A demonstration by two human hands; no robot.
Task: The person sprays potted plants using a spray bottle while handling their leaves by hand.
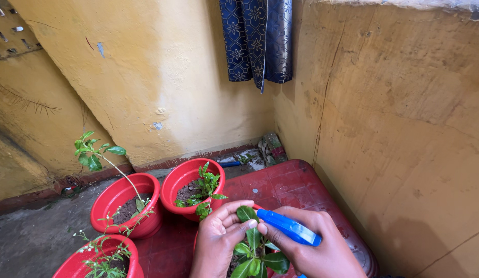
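Your left hand (217, 237) is pinching a green leaf (245, 213) of the small plant (254, 252) between both hands. Your right hand (317, 246) is gripping a blue spray bottle (288, 227) just beside that leaf, above the red surface (280, 186).
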